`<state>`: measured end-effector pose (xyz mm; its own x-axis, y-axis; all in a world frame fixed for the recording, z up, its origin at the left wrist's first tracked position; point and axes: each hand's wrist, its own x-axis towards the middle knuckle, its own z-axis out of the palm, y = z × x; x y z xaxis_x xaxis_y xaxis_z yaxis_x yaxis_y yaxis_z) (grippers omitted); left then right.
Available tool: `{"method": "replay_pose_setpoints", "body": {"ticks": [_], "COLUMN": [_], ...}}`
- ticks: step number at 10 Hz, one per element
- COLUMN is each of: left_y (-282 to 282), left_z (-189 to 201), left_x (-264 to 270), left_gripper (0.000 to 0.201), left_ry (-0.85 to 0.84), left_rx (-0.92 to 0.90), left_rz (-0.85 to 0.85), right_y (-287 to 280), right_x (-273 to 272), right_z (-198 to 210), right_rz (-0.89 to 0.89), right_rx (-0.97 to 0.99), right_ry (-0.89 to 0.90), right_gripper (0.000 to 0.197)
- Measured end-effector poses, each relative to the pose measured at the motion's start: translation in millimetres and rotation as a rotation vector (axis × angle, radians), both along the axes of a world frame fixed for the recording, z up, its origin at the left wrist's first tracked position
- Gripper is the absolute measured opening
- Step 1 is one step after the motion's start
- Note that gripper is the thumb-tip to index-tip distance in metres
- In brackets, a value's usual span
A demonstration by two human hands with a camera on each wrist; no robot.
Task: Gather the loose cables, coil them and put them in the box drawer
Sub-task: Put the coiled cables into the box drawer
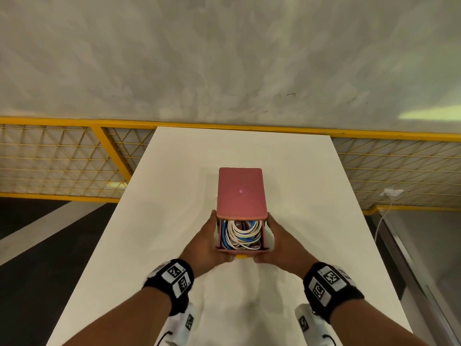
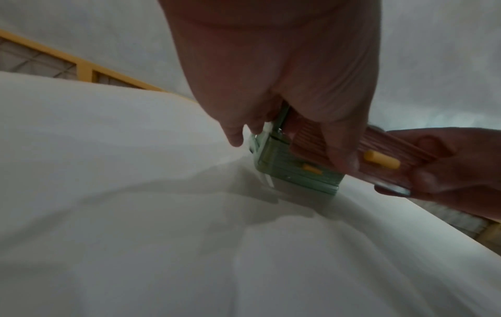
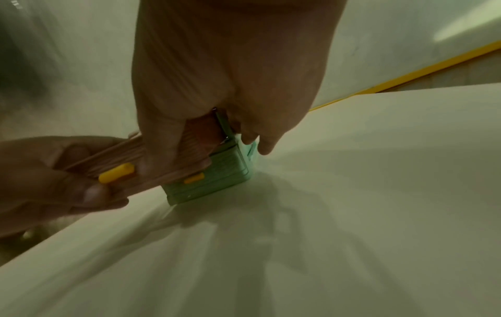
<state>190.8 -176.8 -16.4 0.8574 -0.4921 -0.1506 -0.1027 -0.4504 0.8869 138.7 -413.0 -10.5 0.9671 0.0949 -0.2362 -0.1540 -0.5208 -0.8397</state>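
A pink box (image 1: pixel 240 191) stands in the middle of the white table (image 1: pixel 174 171). Its top pink drawer (image 1: pixel 241 250) is pulled out toward me and holds coiled white and blue cables (image 1: pixel 240 233). My left hand (image 1: pixel 205 242) grips the drawer's left side and my right hand (image 1: pixel 275 242) its right side, thumbs on the front by the yellow handle (image 1: pixel 241 256). In the left wrist view my left hand (image 2: pixel 271 96) has its thumb on the ribbed pink drawer front (image 2: pixel 306 137). Below it sits a green drawer (image 2: pixel 295 173). In the right wrist view my right hand (image 3: pixel 225 75) holds the same pink drawer front (image 3: pixel 198 137).
A yellow-framed wire mesh fence (image 1: pixel 62 156) runs behind the table under a grey wall. A white socket with a cord (image 1: pixel 390 193) lies on the floor to the right. The table's edges drop off on both sides.
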Motion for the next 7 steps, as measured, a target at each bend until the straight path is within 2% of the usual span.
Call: {"method": "replay_pose_setpoints", "body": {"ticks": [2, 3, 5, 6, 7], "left_y": [-11, -17, -24, -25, -23], "left_z": [-7, -11, -18, -22, -22], "left_x": [-1, 3, 15, 22, 25], "left_gripper": [0.075, 0.059, 0.035, 0.025, 0.025], "left_ry": [-0.091, -0.102, -0.087, -0.067, -0.061], "left_rx": [-0.062, -0.059, 0.001, 0.012, 0.03], "left_rz": [0.216, 0.321, 0.504, 0.524, 0.496], "right_y": [5, 14, 26, 27, 29], "right_x": [6, 11, 20, 23, 25], "right_z": [-8, -14, -29, -28, -29], "right_rz": [-0.192, -0.297, -0.5, -0.552, -0.568], "right_rx": [0.005, -0.06, -0.108, -0.132, -0.131], "right_ry": [-0.124, -0.182, -0.195, -0.187, -0.161], "right_gripper": [0.069, 0.047, 0.033, 0.029, 0.029]}}
